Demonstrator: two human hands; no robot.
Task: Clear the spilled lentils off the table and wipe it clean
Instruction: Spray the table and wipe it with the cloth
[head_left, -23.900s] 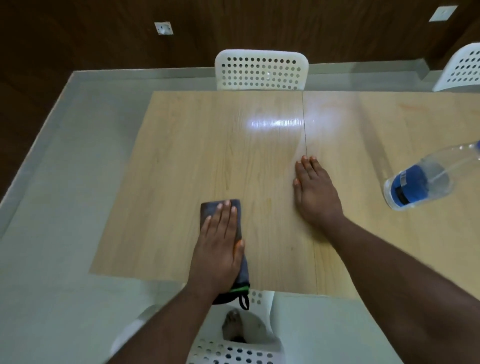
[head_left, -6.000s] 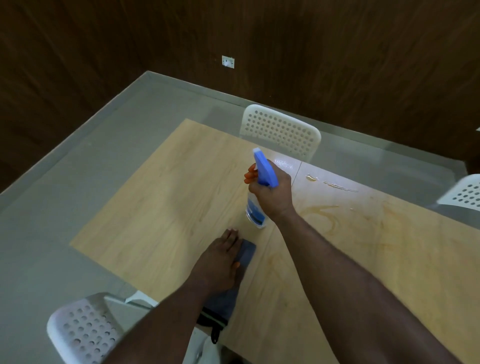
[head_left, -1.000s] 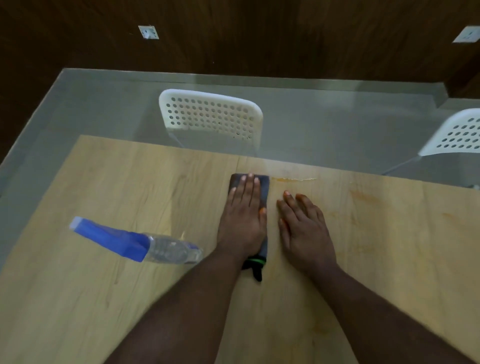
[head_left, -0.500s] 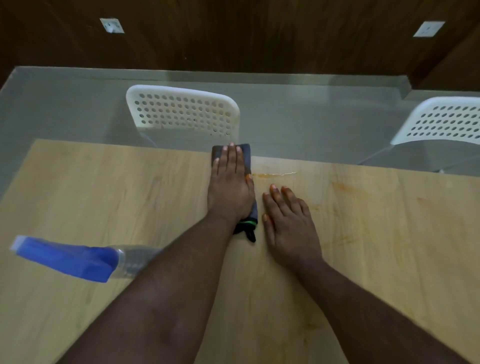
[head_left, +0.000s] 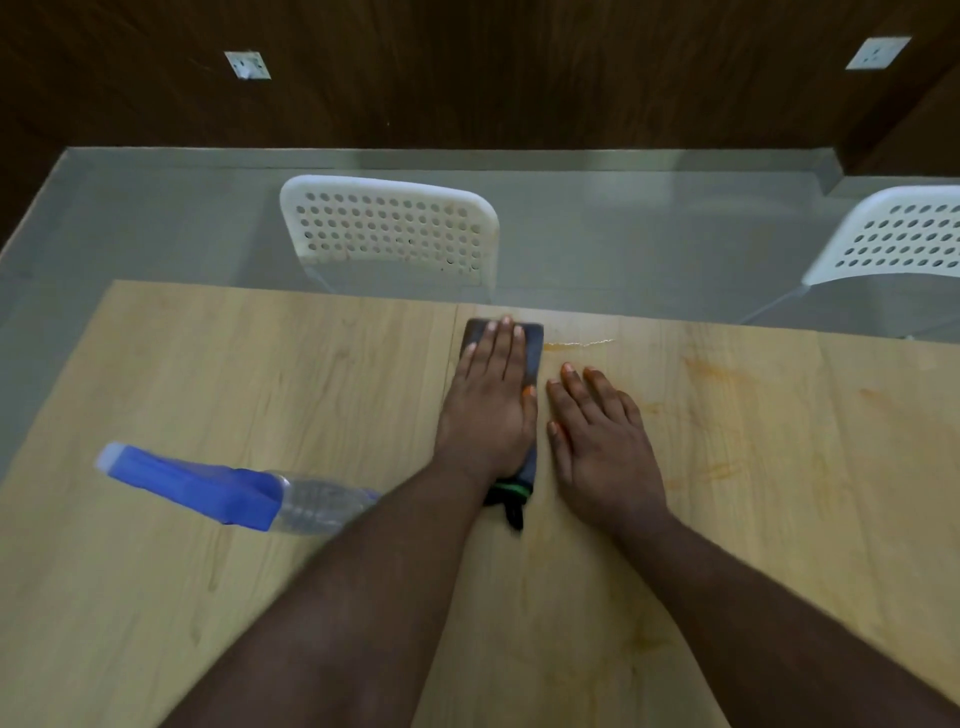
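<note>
My left hand (head_left: 491, 402) presses flat on a folded dark grey cloth (head_left: 532, 343) near the far edge of the light wooden table (head_left: 260, 364). The cloth's far end sticks out past my fingertips, and a green-edged black tag shows by my wrist. My right hand (head_left: 602, 441) rests flat on the bare tabletop just right of the cloth, fingers straight. A thin wet streak (head_left: 579, 343) glistens just right of the cloth's far corner. Faint orange smears (head_left: 719, 374) mark the wood to the right. No lentils are visible.
A clear spray bottle with a blue head (head_left: 228, 491) lies on its side on the table, left of my left forearm. Two white perforated chairs (head_left: 389, 228) (head_left: 898, 239) stand beyond the table's far edge on a grey floor. A dark wood wall lies behind.
Over the last second my left hand has slid the cloth towards the table's far edge. My right hand has stayed flat beside it. Six seconds ago that hand held the spray bottle.
</note>
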